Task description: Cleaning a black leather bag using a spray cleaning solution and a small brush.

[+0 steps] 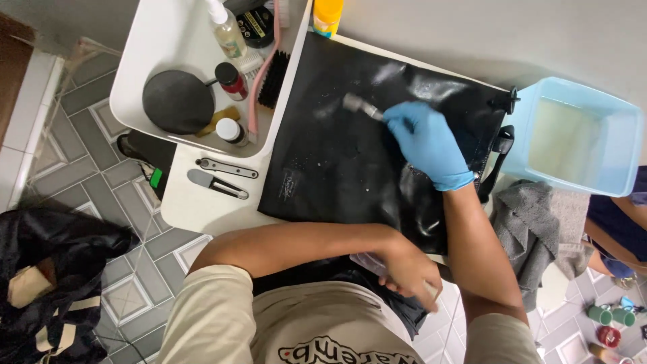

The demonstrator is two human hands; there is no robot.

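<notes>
A black leather bag (337, 148) lies flat on a white table (195, 209), wet and streaked with suds. My right hand (424, 141), in a blue glove, grips a small brush (358, 106) and presses its bristles on the bag's upper middle. My left hand (411, 273), bare, is closed around a clear plastic object near the bag's front edge, close to my belly; what that object is I cannot tell.
A white tray (145, 47) at the back left holds bottles, a round black lid (178, 101), a pink-handled brush (264, 71). Two metal tools (222, 176) lie on the table. A light-blue tub (573, 135) of water stands right, a grey towel (529, 229) beside it. Another person's arm (620, 209) shows at right.
</notes>
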